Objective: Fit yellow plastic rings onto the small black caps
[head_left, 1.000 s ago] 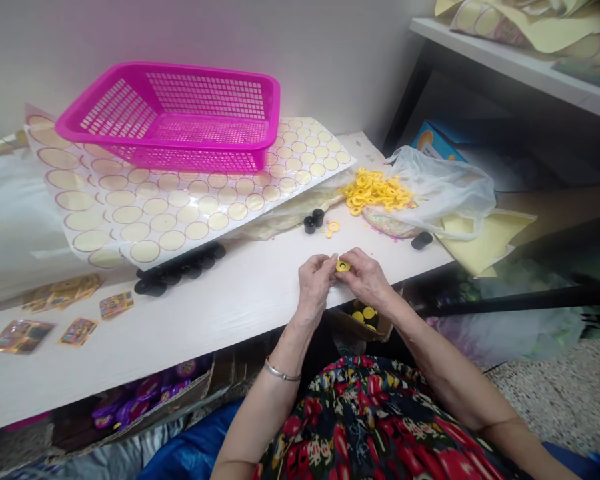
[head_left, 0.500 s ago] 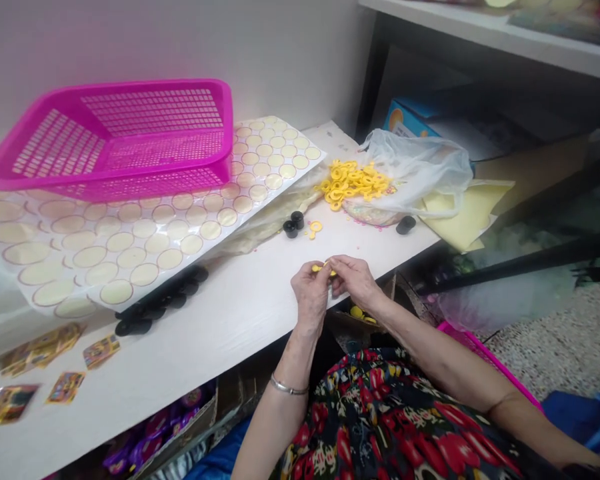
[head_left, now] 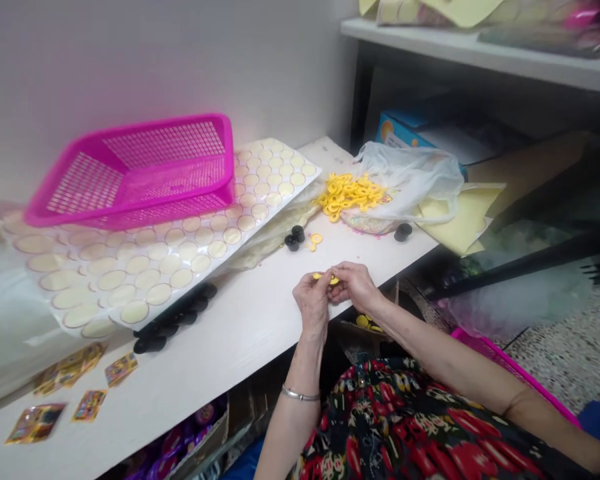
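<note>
Both hands meet over the table's front edge, pinching one small yellow plastic ring piece (head_left: 334, 280) between them. My left hand (head_left: 313, 300) has its fingers closed on the piece's left end. My right hand (head_left: 356, 285) grips the ring end, thumb and fingers together. Past my hands on the table lie a loose yellow ring piece (head_left: 315, 241) and a pair of short black cylinders (head_left: 295, 238). A heap of similar yellow pieces (head_left: 353, 193) sits farther back, beside a translucent plastic bag (head_left: 410, 175).
A pink mesh basket (head_left: 180, 203) stands on sheets of round stickers (head_left: 150, 277) at left. Black cylinders (head_left: 175, 320) line the sheets' edge. Shiny printed cards (head_left: 36, 423) lie front left. A box of yellow discs (head_left: 367, 323) sits below the edge; a shelf (head_left: 430, 50) hangs back right.
The camera view has tilted, shifting the scene lower in the picture. My hands stay together; the yellow piece has turned slightly and its ring end shows more between my fingers.
</note>
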`<state>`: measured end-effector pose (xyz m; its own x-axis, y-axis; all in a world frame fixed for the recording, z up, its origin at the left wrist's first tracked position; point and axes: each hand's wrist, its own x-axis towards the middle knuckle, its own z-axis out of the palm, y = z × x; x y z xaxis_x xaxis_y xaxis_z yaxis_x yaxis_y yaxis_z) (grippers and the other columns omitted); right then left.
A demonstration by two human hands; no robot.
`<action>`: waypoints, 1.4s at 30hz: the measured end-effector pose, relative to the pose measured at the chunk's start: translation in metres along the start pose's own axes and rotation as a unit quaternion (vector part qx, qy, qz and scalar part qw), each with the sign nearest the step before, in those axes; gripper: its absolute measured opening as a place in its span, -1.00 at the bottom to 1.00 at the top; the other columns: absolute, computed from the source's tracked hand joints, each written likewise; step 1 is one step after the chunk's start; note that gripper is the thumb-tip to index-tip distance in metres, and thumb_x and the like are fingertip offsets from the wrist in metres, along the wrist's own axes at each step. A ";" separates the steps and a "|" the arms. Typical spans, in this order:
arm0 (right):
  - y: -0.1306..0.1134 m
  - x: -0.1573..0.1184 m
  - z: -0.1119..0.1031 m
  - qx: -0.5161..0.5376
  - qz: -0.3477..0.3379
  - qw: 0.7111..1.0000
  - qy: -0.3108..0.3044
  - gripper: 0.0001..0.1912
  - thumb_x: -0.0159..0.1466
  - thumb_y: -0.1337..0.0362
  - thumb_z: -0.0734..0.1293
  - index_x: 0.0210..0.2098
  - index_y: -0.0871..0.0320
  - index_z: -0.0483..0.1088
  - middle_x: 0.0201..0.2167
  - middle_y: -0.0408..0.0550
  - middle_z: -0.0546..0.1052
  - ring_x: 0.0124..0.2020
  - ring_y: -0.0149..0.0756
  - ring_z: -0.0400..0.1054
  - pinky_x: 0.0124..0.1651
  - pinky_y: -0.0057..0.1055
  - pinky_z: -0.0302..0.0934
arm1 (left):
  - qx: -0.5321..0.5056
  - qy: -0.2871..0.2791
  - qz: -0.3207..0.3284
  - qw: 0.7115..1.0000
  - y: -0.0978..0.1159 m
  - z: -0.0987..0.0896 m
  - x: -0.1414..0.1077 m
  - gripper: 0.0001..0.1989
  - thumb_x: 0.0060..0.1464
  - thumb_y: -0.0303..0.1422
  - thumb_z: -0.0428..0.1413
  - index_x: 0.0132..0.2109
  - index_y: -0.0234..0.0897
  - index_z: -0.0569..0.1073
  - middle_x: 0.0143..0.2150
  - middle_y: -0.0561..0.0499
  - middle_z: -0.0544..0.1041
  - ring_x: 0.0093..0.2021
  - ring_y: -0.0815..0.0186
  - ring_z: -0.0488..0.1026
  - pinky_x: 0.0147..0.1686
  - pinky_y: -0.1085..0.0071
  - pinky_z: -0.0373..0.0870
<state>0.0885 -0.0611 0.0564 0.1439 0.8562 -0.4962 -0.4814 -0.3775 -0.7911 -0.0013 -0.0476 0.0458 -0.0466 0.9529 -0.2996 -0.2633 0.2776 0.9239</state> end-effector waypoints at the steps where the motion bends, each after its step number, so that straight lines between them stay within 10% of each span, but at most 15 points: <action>1: 0.001 0.000 0.000 0.005 -0.011 1.000 -0.005 -0.86 0.04 0.25 0.29 -0.47 0.22 0.31 -0.74 -0.16 0.39 -0.75 -0.42 0.28 -0.68 -0.46 0.27 | 0.004 0.000 0.006 1.000 0.000 0.000 -0.002 -0.68 -0.28 -0.22 0.26 -0.46 -0.41 0.41 -0.63 0.13 0.36 -0.65 0.52 0.25 -0.67 0.59 0.17; 9: 0.004 -0.009 0.001 0.050 -0.029 0.998 -0.034 -0.89 0.07 0.31 0.29 -0.45 0.19 0.24 -0.65 -0.20 0.40 -0.66 -0.46 0.33 -0.56 -0.47 0.32 | 0.049 -0.037 0.073 0.995 -0.008 -0.004 -0.010 -0.71 -0.18 -0.18 0.19 -0.43 -0.38 0.46 -0.47 0.05 0.43 -0.43 0.44 0.35 -0.41 0.53 0.30; 17: 0.008 0.005 -0.005 -0.093 -0.070 0.993 0.003 -0.80 0.14 0.16 0.25 -0.47 0.17 0.23 -0.77 -0.24 0.33 -0.82 -0.54 0.14 -0.80 -0.63 0.07 | 0.074 -0.032 0.025 0.996 -0.002 0.001 -0.004 -0.66 -0.16 -0.15 0.16 -0.45 -0.42 0.46 -0.68 0.14 0.28 -0.68 0.55 0.13 -0.67 0.57 0.03; 26: 0.007 0.007 -0.006 -0.056 -0.041 0.997 -0.020 -0.79 0.09 0.16 0.28 -0.43 0.16 0.20 -0.73 -0.22 0.39 -0.74 -0.45 0.30 -0.64 -0.46 0.30 | 0.031 -0.003 -0.013 0.999 -0.002 0.008 0.003 -0.65 -0.25 -0.16 0.21 -0.46 -0.44 0.47 -0.71 0.14 0.28 -0.70 0.53 0.15 -0.68 0.57 0.05; 34: 0.004 0.002 -0.003 -0.009 -0.084 0.996 -0.003 -0.84 -0.03 0.27 0.29 -0.48 0.16 0.20 -0.68 -0.28 0.34 -0.68 -0.51 0.24 -0.65 -0.59 0.15 | 0.127 -0.164 0.104 0.973 -0.007 -0.012 0.003 -0.59 -0.27 -0.29 0.25 -0.19 -0.34 0.48 -0.33 0.01 0.47 -0.36 0.42 0.36 -0.34 0.52 0.30; 42: -0.001 -0.035 -0.011 -0.032 -0.046 0.997 -0.050 -0.78 0.05 0.17 0.31 -0.44 0.14 0.19 -0.63 -0.26 0.36 -0.69 -0.49 0.24 -0.65 -0.53 0.18 | 0.207 -0.131 0.165 0.955 -0.004 -0.016 -0.015 -0.72 -0.30 -0.30 0.27 -0.34 -0.30 0.51 -0.45 0.08 0.36 -0.45 0.44 0.24 -0.44 0.52 0.20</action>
<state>0.0934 -0.0946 0.0702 0.0961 0.9183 -0.3840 -0.4131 -0.3142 -0.8548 -0.0145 -0.0652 0.0429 0.1966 0.9795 0.0447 0.1294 -0.0711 0.9890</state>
